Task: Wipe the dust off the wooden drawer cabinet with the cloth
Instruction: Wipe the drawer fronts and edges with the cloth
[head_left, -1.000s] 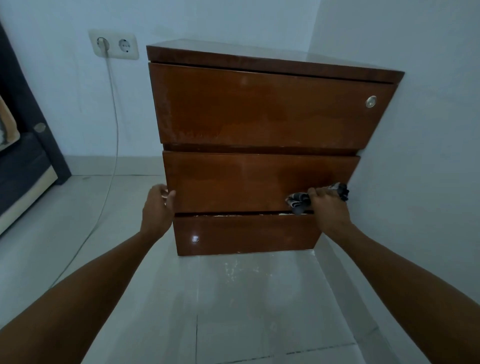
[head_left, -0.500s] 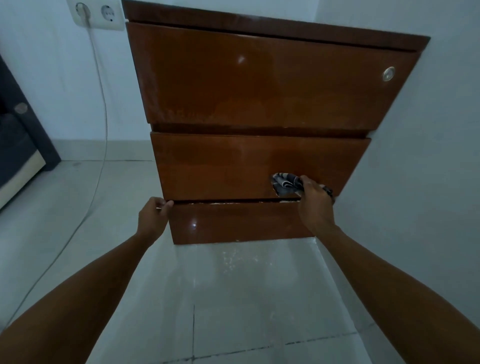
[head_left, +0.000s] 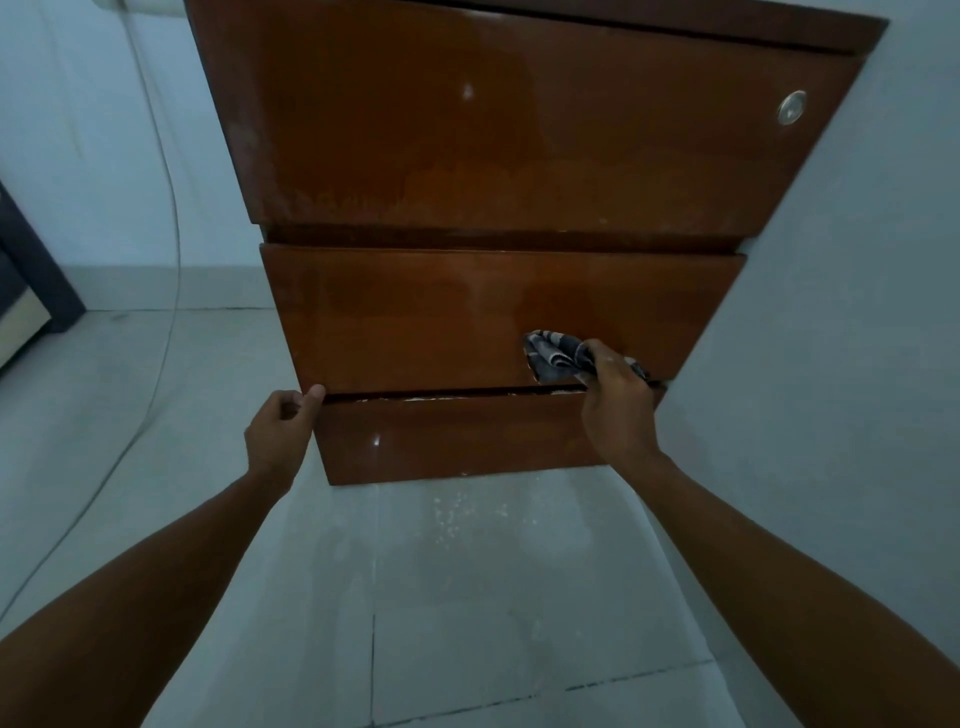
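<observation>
The brown wooden drawer cabinet (head_left: 493, 156) with three drawer fronts fills the upper middle of the head view, standing on the floor against the right wall. My right hand (head_left: 618, 410) grips a crumpled grey patterned cloth (head_left: 556, 356) and presses it on the lower right part of the middle drawer front. My left hand (head_left: 280, 431) is loosely curled, its thumb tip touching the cabinet's left edge at the gap between the middle and bottom drawers. Pale dust shows along the lower edge of the top drawer.
A round metal lock (head_left: 791, 107) sits at the top drawer's right end. A thin cable (head_left: 174, 223) hangs down the left wall and trails over the tiled floor (head_left: 467, 597). Dark furniture (head_left: 31, 280) stands at the far left. White specks lie on the floor before the cabinet.
The view has moved closer and lower. My right hand slid the cloth leftward along the middle drawer's lower edge. My left hand dropped down the left edge to the drawer gap.
</observation>
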